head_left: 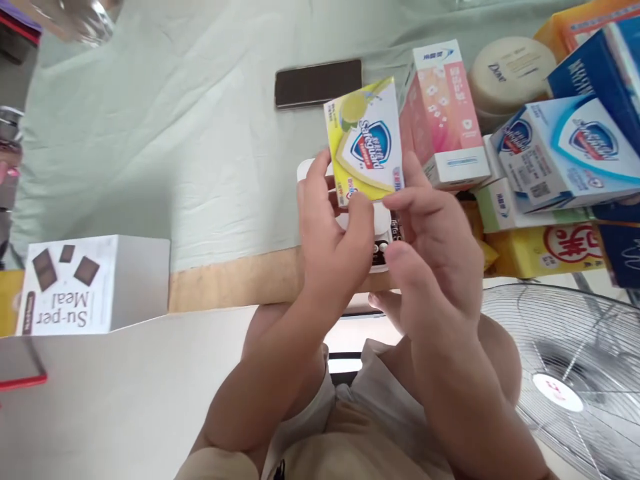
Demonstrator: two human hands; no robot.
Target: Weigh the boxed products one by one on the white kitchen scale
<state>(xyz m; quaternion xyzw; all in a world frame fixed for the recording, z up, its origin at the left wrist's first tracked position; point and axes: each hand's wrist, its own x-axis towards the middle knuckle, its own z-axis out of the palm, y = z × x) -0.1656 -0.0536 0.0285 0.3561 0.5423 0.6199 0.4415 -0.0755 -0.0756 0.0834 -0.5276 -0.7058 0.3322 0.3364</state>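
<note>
Both my hands hold a yellow Safeguard soap box (pixel 365 140) upright above a small white device (pixel 381 233) with dark buttons at the table edge. My left hand (pixel 333 230) grips the box's lower left corner, thumb on its front. My right hand (pixel 433 247) pinches the box's lower right side with fingers curled. A pink-and-white soap box (pixel 443 113) stands just right of the yellow one.
Stacked at the right are several soap boxes, among them a blue-white Safeguard box (pixel 565 150), plus a round Dove container (pixel 510 70). A dark phone (pixel 317 82) lies on the pale green cloth (pixel 165 133). A Su-per Meal box (pixel 90 283) sits left. A fan grille (pixel 575 373) is lower right.
</note>
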